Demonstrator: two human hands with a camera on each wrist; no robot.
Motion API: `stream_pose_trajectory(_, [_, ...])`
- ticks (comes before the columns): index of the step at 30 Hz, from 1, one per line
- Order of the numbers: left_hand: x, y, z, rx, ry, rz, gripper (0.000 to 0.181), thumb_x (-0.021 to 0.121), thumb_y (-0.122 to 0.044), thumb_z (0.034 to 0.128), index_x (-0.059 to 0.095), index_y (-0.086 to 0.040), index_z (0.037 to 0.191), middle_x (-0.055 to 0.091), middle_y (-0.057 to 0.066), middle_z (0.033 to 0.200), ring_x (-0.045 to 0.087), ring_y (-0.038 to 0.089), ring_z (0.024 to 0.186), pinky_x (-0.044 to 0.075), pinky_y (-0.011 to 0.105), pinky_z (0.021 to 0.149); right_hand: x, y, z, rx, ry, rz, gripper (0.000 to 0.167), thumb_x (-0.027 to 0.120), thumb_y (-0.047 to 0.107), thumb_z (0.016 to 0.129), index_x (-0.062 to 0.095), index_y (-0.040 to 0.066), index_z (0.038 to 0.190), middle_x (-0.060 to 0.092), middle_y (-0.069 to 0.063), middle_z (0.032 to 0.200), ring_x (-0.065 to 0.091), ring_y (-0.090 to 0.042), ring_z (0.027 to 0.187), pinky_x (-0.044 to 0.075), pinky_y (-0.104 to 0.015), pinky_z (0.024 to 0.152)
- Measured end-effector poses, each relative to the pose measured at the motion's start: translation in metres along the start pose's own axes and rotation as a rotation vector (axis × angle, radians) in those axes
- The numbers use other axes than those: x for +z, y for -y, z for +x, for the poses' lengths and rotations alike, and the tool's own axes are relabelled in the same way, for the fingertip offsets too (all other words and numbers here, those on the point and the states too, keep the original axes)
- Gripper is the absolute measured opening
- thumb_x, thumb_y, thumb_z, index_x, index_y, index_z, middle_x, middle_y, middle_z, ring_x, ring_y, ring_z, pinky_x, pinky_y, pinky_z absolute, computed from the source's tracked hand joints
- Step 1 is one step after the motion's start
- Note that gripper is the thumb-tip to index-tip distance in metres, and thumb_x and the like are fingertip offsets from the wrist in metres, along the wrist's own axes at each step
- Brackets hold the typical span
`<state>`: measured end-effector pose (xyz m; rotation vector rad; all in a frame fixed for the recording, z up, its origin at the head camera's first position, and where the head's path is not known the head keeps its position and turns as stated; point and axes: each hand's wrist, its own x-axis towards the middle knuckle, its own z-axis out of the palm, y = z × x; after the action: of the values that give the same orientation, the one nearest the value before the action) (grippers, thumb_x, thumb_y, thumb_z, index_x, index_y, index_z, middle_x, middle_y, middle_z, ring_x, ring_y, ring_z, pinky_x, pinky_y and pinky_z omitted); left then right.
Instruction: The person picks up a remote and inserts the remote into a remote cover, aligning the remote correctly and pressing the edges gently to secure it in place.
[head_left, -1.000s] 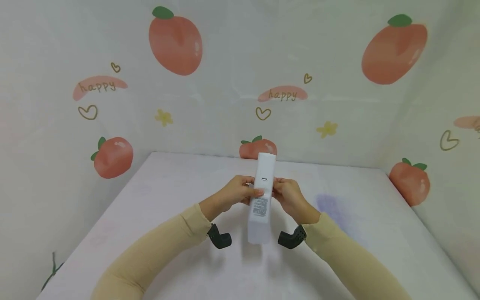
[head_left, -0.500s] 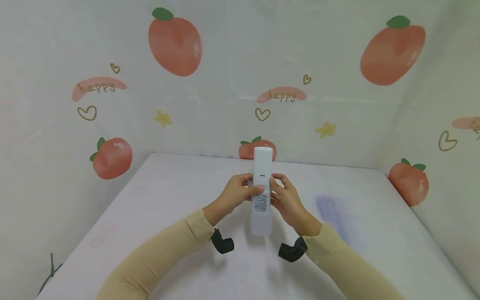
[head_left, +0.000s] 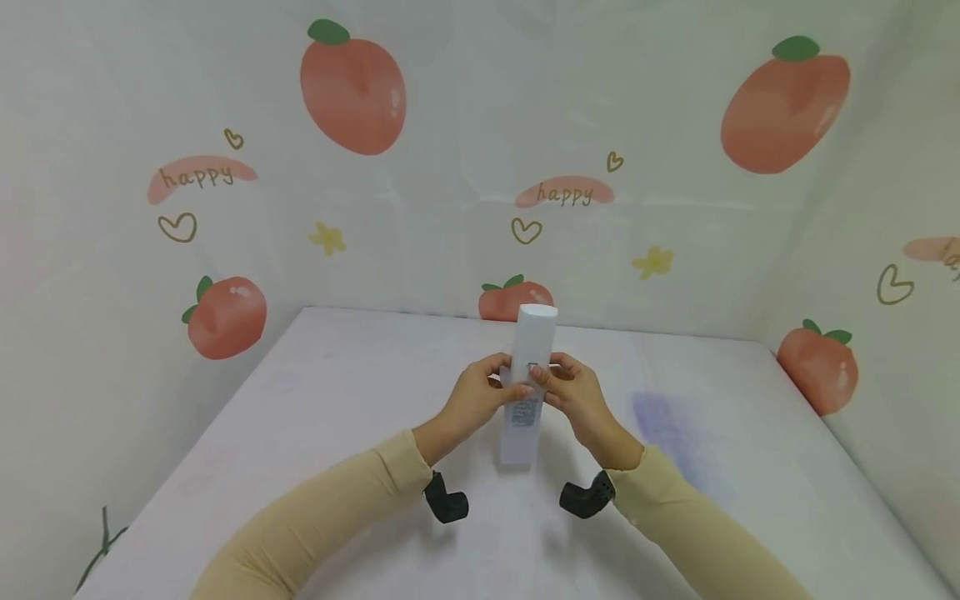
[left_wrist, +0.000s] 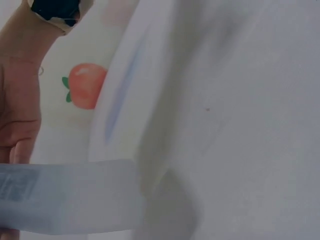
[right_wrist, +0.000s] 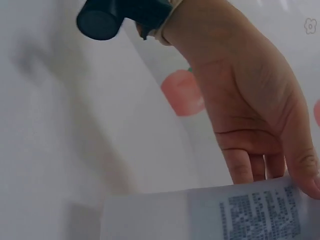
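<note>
A long white device point(head_left: 534, 337) with a small port and a printed label stands nearly upright between the two hands, its lower part translucent. From the left, my left hand point(head_left: 476, 396) grips it, thumb across its front above the label. My right hand point(head_left: 585, 404) holds the other side, thumb on the front by the port. In the left wrist view the device's translucent end point(left_wrist: 100, 197) points right. The right wrist view shows the right hand point(right_wrist: 260, 100) above the printed label point(right_wrist: 260, 215). Fingertips behind the device are hidden.
A white table point(head_left: 360, 358) spreads below, with a faint purple patch point(head_left: 663, 425) at the right. A white curtain point(head_left: 450, 108) printed with red fruit stands behind and at both sides. Dark wrist cameras hang from both sleeves.
The device first straightened, then tilted slightly, its top now a little right and lower than half a second ago. My right thumb has moved onto its front near the port.
</note>
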<state>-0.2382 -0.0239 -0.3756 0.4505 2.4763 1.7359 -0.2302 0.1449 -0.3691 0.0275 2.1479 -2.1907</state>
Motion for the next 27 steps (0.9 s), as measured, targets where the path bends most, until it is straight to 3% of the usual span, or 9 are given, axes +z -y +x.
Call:
stream_pose_trajectory(3, [-0.001, 0.001, -0.003, 0.008, -0.005, -0.056, 0.046, 0.077, -0.021, 0.0834, 0.059, -0.017, 0.126, 0.058, 0.011, 0.113, 0.063, 0.018, 0.090, 0.055, 0.034, 0.081, -0.001, 0.003, 0.001, -0.033, 0.020, -0.010, 0.039, 0.063, 0.019, 0.095, 0.054, -0.007, 0.123, 0.063, -0.008, 0.109, 0.062, -0.011, 0.096, 0.054, -0.031, 0.088])
stream_pose_trajectory(6, [-0.006, 0.003, -0.004, 0.034, -0.048, -0.144, 0.055, 0.077, -0.017, 0.0838, 0.053, -0.022, 0.134, 0.056, 0.014, 0.116, 0.065, 0.022, 0.095, 0.055, 0.035, 0.082, -0.005, 0.007, 0.003, -0.032, 0.020, 0.004, 0.041, 0.061, 0.022, 0.096, 0.052, -0.007, 0.124, 0.062, -0.004, 0.104, 0.063, -0.009, 0.091, 0.055, -0.026, 0.082])
stream_pose_trajectory(10, [-0.013, 0.005, 0.000, 0.049, -0.087, -0.243, 0.043, 0.073, -0.011, 0.0867, 0.059, -0.011, 0.128, 0.061, 0.016, 0.112, 0.067, 0.028, 0.098, 0.056, 0.034, 0.085, -0.014, 0.010, 0.004, 0.002, 0.005, 0.044, 0.039, 0.058, 0.021, 0.098, 0.049, -0.006, 0.125, 0.060, 0.000, 0.100, 0.065, -0.008, 0.086, 0.054, -0.022, 0.077])
stream_pose_trajectory(14, [-0.010, 0.006, 0.001, -0.028, -0.018, -0.317, 0.029, 0.069, -0.012, 0.0898, 0.065, 0.003, 0.114, 0.068, 0.010, 0.102, 0.068, 0.022, 0.093, 0.056, 0.033, 0.086, -0.015, 0.012, 0.004, 0.020, 0.027, 0.062, 0.042, 0.058, 0.022, 0.098, 0.047, -0.007, 0.127, 0.060, -0.001, 0.101, 0.065, -0.009, 0.085, 0.055, -0.022, 0.077])
stream_pose_trajectory(17, [-0.001, 0.007, 0.000, -0.088, -0.034, -0.398, 0.023, 0.070, -0.011, 0.0892, 0.067, 0.006, 0.104, 0.069, 0.004, 0.091, 0.067, 0.013, 0.083, 0.058, 0.034, 0.082, -0.012, 0.011, 0.003, 0.023, 0.055, 0.058, 0.046, 0.057, 0.023, 0.098, 0.046, -0.009, 0.129, 0.061, 0.000, 0.099, 0.066, -0.008, 0.084, 0.055, -0.023, 0.078])
stream_pose_trajectory(21, [0.009, 0.006, -0.002, -0.147, -0.111, -0.517, 0.010, 0.070, -0.009, 0.0887, 0.067, 0.000, 0.084, 0.064, -0.001, 0.078, 0.064, 0.009, 0.073, 0.059, 0.031, 0.075, -0.012, 0.008, 0.003, 0.020, 0.077, -0.001, 0.047, 0.055, 0.023, 0.099, 0.046, -0.011, 0.130, 0.063, 0.001, 0.097, 0.066, -0.008, 0.082, 0.056, -0.026, 0.080])
stream_pose_trajectory(27, [0.017, -0.001, -0.005, -0.308, -0.111, -0.622, 0.022, 0.065, -0.013, 0.0927, 0.059, -0.014, 0.071, 0.062, -0.001, 0.084, 0.060, 0.011, 0.077, 0.052, 0.023, 0.068, -0.015, 0.004, 0.001, 0.018, 0.112, -0.076, 0.045, 0.049, 0.025, 0.102, 0.042, -0.010, 0.130, 0.064, -0.002, 0.097, 0.065, -0.008, 0.081, 0.056, -0.029, 0.080])
